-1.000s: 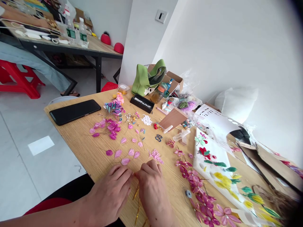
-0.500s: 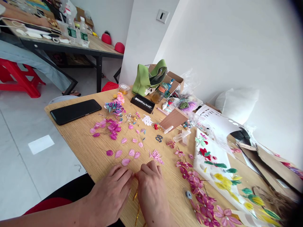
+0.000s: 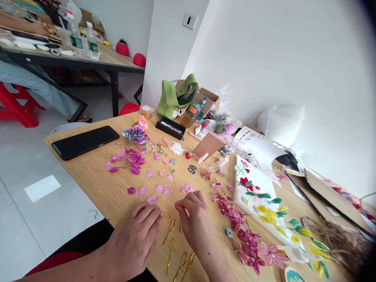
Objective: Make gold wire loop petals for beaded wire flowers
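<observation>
My left hand (image 3: 136,237) rests low over the wooden table, fingers curled together, with a small thin wire loop (image 3: 166,215) sticking out at its fingertips. To its right, my right hand (image 3: 195,225) is raised slightly with thumb and forefinger pinched; whatever is between them is too small to make out. Between and below the hands lie several twisted gold wire loops (image 3: 169,231). Just beyond my left fingertips are loose pink petals (image 3: 152,200) on thin stems. A pale pink flower cluster (image 3: 188,188) lies past my right hand.
A black phone (image 3: 85,142) lies at the left edge. Magenta wire flowers (image 3: 249,243) and a small grey spool (image 3: 228,233) are on the right, beside yellow flowers on a white pad (image 3: 239,188). A green bag (image 3: 167,98) stands at the back. Another person's arm (image 3: 23,23) is at the far table.
My hands were together and have come apart, the right one moving right and up. Gold wire loops between them now show more fully. The whole view has shifted slightly.
</observation>
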Tool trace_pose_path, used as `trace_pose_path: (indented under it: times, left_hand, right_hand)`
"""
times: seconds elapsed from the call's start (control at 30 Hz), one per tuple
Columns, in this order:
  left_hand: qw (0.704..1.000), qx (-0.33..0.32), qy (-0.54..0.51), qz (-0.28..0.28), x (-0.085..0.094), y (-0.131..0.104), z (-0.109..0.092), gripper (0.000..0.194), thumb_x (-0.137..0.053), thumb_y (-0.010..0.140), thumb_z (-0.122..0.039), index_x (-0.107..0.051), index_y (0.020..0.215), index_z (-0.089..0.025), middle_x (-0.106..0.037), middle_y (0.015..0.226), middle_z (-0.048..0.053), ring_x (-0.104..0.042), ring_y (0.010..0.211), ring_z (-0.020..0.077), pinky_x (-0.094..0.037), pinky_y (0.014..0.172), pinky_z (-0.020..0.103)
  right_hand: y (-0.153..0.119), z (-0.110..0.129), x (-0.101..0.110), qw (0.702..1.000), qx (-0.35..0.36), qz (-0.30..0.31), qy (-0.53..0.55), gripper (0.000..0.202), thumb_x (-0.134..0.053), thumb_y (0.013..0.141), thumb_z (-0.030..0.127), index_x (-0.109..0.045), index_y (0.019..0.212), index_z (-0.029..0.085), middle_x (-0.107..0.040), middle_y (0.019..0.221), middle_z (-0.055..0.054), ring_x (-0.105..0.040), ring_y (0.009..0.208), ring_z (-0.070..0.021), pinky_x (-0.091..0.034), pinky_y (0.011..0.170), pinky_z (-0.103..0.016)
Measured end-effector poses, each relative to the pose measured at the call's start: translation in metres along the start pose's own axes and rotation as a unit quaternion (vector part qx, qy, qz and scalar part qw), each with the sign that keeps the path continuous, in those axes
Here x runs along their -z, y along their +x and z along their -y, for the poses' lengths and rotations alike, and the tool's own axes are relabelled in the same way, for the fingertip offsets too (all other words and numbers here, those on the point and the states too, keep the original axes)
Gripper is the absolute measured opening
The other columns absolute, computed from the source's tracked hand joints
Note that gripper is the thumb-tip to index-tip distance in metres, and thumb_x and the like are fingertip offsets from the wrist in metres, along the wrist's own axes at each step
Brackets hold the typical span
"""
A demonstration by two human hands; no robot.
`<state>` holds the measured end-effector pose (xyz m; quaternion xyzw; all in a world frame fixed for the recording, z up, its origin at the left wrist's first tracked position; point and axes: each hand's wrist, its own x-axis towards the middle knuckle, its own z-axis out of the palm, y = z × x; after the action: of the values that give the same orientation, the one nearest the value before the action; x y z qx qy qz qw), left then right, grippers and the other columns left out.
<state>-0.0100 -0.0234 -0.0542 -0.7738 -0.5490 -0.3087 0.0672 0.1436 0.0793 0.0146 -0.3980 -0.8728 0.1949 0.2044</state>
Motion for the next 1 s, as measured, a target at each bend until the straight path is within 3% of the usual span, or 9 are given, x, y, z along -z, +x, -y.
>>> trace_pose_path:
  times: [0.4, 0.8, 1.0]
  left_hand:
    - [1.000, 0.001, -0.001, -0.012, 0.007, 0.008, -0.001, 0.032, -0.039, 0.095, -0.015, -0.067, 0.110, -0.009, -0.069, 0.105, 0.012, -0.059, 0.102, 0.0269, -0.040, 0.095, 0.045]
    - [0.999, -0.002, -0.003, -0.049, 0.012, 0.008, -0.002, 0.032, -0.039, 0.096, -0.015, -0.069, 0.103, -0.007, -0.070, 0.099, 0.010, -0.058, 0.096, 0.0245, -0.039, 0.093, 0.040]
    - [0.999, 0.003, -0.002, -0.032, 0.008, 0.005, -0.002, 0.032, -0.040, 0.095, -0.014, -0.068, 0.108, -0.007, -0.068, 0.102, 0.011, -0.056, 0.098, 0.0258, -0.040, 0.093, 0.041]
  right_hand:
    - [-0.003, 0.003, -0.012, 0.994, 0.033, 0.094, -0.042, 0.021, -0.061, 0.089, 0.003, -0.067, 0.074, 0.017, -0.064, 0.082, -0.004, -0.051, 0.088, -0.0205, -0.046, 0.078, -0.031]
    - [-0.001, -0.004, -0.010, 0.998, 0.048, 0.036, -0.025, 0.022, -0.057, 0.089, -0.001, -0.064, 0.078, 0.017, -0.060, 0.082, -0.004, -0.049, 0.086, -0.0199, -0.043, 0.076, -0.032]
    - [-0.001, -0.004, -0.011, 0.993, 0.091, 0.076, -0.028, 0.024, -0.055, 0.091, 0.003, -0.061, 0.073, 0.017, -0.058, 0.079, -0.004, -0.047, 0.085, -0.0202, -0.044, 0.077, -0.033]
